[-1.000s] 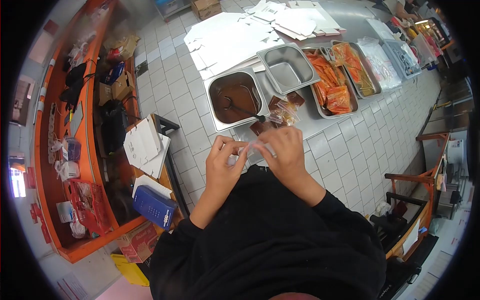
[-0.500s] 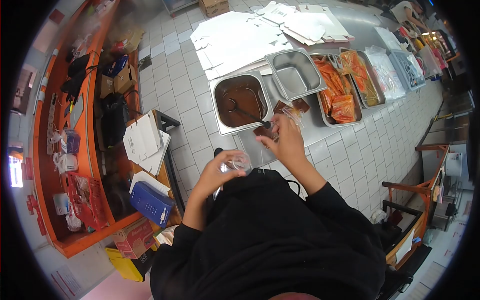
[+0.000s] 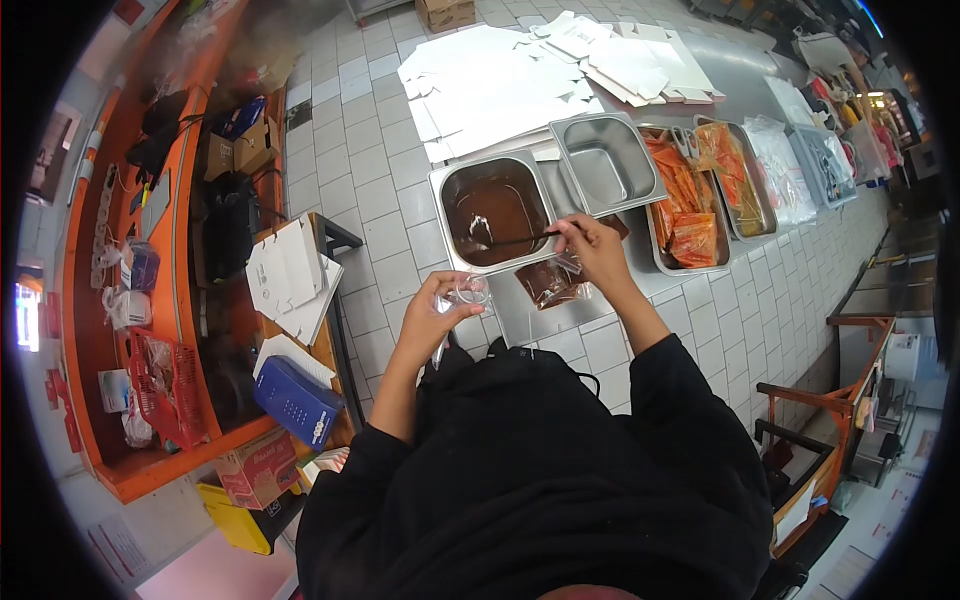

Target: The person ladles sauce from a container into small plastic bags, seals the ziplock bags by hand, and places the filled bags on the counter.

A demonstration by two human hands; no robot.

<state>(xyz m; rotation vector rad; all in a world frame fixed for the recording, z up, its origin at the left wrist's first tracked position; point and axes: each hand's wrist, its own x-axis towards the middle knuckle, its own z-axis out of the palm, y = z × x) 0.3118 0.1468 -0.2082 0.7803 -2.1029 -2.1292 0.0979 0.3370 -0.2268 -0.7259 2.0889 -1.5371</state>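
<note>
My right hand [image 3: 600, 255] is closed around the end of a dark-handled ladle [image 3: 520, 240]. The ladle's head sits in the brown sauce [image 3: 512, 200] inside a deep steel pan [image 3: 557, 200]. Thumb and fingers of my left hand [image 3: 430, 308] are curled round a clear plastic bag [image 3: 470, 290], its mouth spread into a ring, just below the pan's near corner. Beneath my right hand, filled clear packets of brown sauce [image 3: 555, 285] lie on the steel table.
An empty steel pan [image 3: 610, 165] stands beside the sauce. Trays with orange-red packets [image 3: 690, 240] sit farther right, near clear plastic bags [image 3: 770, 155]. Flat white cardboard [image 3: 490, 90] covers the table's far side. An orange shelf [image 3: 185, 250] stands at left.
My right hand has gone from above the packets to gripping the ladle's handle. The ladle has shifted in the sauce. My left hand is slightly higher, still with the bag.
</note>
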